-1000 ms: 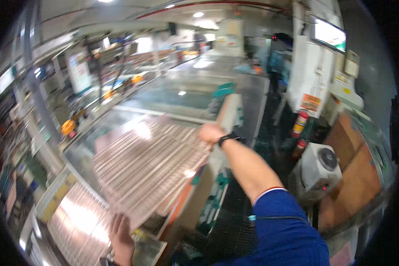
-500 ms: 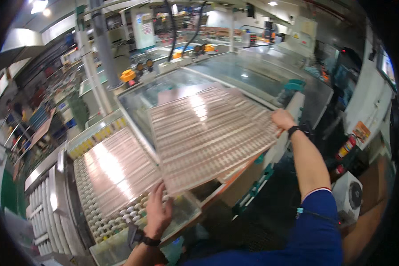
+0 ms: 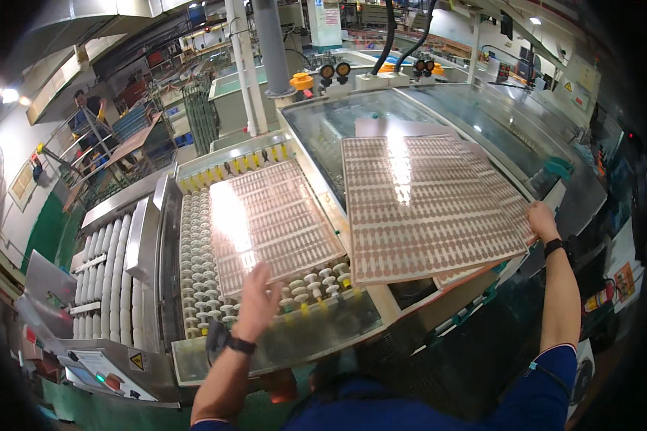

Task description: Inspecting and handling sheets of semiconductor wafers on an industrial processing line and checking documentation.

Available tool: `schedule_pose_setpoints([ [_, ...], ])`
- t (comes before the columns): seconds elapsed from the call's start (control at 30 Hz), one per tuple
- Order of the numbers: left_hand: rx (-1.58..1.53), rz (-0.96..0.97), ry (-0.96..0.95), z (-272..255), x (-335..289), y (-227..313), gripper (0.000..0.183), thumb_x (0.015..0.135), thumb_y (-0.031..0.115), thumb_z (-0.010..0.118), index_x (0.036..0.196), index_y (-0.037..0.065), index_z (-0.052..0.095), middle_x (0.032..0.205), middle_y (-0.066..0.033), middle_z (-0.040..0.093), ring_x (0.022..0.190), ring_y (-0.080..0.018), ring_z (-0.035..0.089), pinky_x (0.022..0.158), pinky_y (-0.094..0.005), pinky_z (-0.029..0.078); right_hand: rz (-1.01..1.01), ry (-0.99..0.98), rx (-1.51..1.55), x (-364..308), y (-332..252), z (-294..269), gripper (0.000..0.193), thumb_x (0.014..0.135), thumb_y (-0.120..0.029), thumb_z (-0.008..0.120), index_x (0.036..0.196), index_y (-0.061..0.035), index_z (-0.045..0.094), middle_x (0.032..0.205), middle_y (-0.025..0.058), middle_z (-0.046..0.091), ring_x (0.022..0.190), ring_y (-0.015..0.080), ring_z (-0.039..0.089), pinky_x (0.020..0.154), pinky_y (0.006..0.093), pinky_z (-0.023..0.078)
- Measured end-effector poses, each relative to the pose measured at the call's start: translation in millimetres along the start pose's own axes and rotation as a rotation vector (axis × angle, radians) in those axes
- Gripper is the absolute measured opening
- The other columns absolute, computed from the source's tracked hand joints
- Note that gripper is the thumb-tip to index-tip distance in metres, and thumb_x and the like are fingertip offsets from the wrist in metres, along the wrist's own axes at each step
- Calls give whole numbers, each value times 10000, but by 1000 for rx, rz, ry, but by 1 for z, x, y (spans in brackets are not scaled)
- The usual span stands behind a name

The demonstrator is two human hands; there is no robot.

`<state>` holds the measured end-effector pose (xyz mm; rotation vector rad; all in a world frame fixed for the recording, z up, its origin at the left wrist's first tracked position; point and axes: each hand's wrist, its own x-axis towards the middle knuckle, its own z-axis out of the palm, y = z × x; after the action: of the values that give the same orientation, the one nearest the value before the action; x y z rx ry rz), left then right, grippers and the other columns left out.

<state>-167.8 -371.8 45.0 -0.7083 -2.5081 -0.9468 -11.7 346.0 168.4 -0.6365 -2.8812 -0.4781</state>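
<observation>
Copper-patterned circuit board panels lie stacked, slightly askew, on the glass-topped machine cover to the right. My right hand has its fingers closed on the right edge of this stack, near its front corner; the fingertips are partly hidden. A similar circuit board panel lies flat on the roller conveyor to the left, glare across part of it. Over that panel's near edge is my left hand, fingers apart and slightly blurred, holding nothing. Whether it touches the panel I cannot tell.
A metal-framed section with white rollers adjoins the conveyor on the left, above a control panel. Pressure gauges and a grey pipe stand behind. Another person is at the far left; a fire extinguisher is at right.
My view has turned left. My left hand has moved away from the stack's near-left corner to the near edge of the panel on the rollers. My right hand stays on the stack's right edge.
</observation>
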Motion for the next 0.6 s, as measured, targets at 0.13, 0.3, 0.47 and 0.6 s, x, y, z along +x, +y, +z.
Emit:
schedule_pose_setpoints([
  [0.13,324,-180,-77,-7,13,-78,505,832,235,666,1233,-43,533,1299,-304,493,1202,-459,482,1026,-484,411,51,65,16,1,8,7,164,836,-63,544,862,37,671,938,211,632,854,372,628,753,453,523],
  [0.3,282,-569,-385,1,12,-98,608,763,312,683,1208,-67,516,1284,-339,481,1177,-474,486,1010,-489,418,264,84,243,11,-11,15,213,829,-136,535,829,24,676,884,242,658,862,356,654,747,422,532],
  [0.47,199,-241,-385,28,38,-88,463,790,269,635,1134,-39,588,1187,-289,573,1134,-463,494,971,-522,413,-22,-172,-243,-4,9,11,185,760,-209,598,761,-68,717,787,173,684,753,324,671,675,473,506],
  [0.6,603,156,-509,41,23,-173,415,906,234,533,1243,-5,572,1231,-222,592,1184,-393,517,1029,-502,383,-75,24,-50,43,-35,61,107,709,-151,605,683,-68,668,728,157,645,654,286,613,571,436,497],
])
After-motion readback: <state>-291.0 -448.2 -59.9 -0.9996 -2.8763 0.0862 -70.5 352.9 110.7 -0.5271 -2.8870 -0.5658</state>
